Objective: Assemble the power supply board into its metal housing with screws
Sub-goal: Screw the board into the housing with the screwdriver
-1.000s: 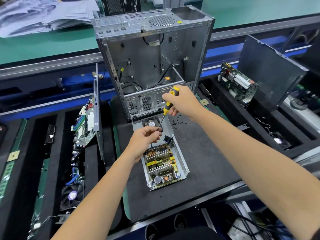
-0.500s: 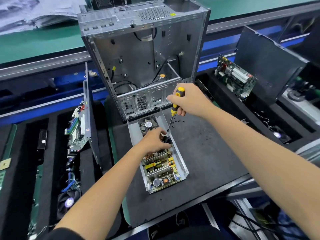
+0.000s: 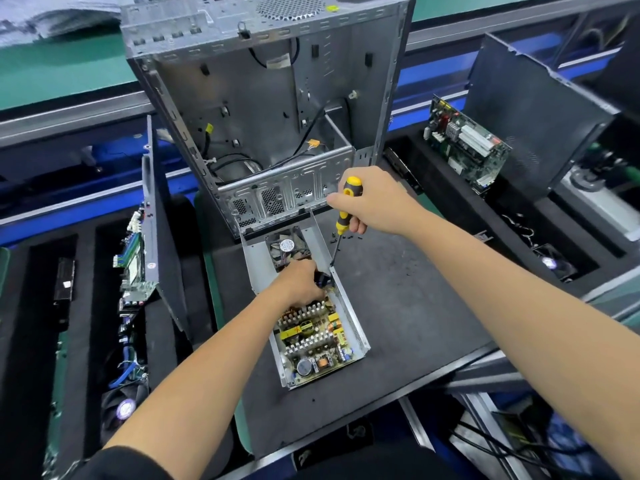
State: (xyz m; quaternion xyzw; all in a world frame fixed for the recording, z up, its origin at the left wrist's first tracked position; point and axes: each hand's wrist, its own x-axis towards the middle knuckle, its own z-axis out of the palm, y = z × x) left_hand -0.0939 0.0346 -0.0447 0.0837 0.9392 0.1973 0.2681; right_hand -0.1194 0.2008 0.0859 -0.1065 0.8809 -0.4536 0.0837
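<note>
In the head view, the left hand (image 3: 300, 284) reaches inside the metal housing (image 3: 349, 315) and hides the far end of the power supply board (image 3: 313, 337); I cannot tell what its fingers hold. The housing, an open tray of thin grey sheet metal, lies on the dark mat (image 3: 398, 313) just in front of the computer case (image 3: 273, 109). The right hand (image 3: 372, 204) grips the yellow-black screwdriver (image 3: 344, 216), its thin tip near the housing's right wall.

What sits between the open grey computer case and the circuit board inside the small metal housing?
In the head view, a small black fan sits at the housing's far end, and the left hand rests just before the board.
</note>
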